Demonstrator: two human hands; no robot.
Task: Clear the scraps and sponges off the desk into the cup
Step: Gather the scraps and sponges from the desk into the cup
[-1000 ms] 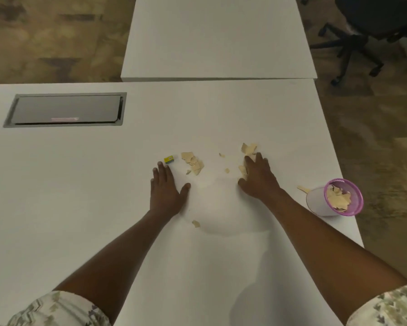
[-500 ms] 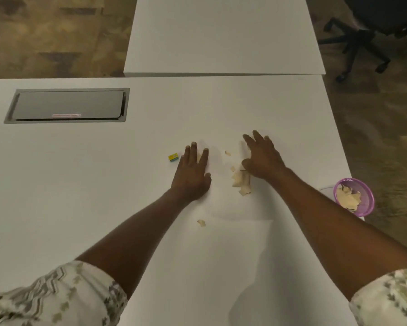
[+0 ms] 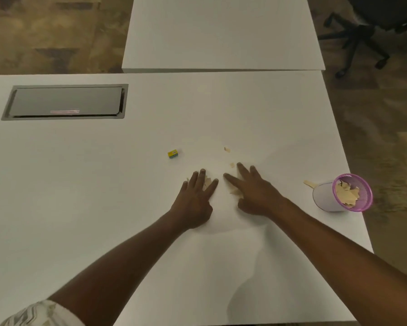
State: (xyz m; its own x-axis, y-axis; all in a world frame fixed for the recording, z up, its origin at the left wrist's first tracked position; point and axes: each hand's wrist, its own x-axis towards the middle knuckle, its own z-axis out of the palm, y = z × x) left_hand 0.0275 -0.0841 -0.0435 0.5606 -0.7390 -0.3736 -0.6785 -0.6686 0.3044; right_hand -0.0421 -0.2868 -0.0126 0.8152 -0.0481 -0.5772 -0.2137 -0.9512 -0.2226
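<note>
Both my hands lie flat on the white desk (image 3: 103, 208), side by side. My left hand (image 3: 195, 196) covers tan paper scraps (image 3: 207, 181) that show between its fingers. My right hand (image 3: 254, 191) presses on another small heap of scraps (image 3: 234, 191) under its fingers. Two loose bits (image 3: 226, 149) lie just beyond the fingertips. A tiny yellow and green sponge (image 3: 173, 153) sits to the far left of my left hand. The cup (image 3: 327, 198), white with a purple mesh rim, lies tipped near the desk's right edge with scraps inside.
One tan scrap (image 3: 309, 184) lies on the desk just left of the cup. A grey cable hatch (image 3: 66, 102) is set into the desk at the far left. A second white desk (image 3: 221, 31) adjoins behind. An office chair base (image 3: 353, 36) stands on the floor at top right.
Both hands have slid back toward me over the desk, dragging scraps with them and drawing closer together. The sponge stays where it was.
</note>
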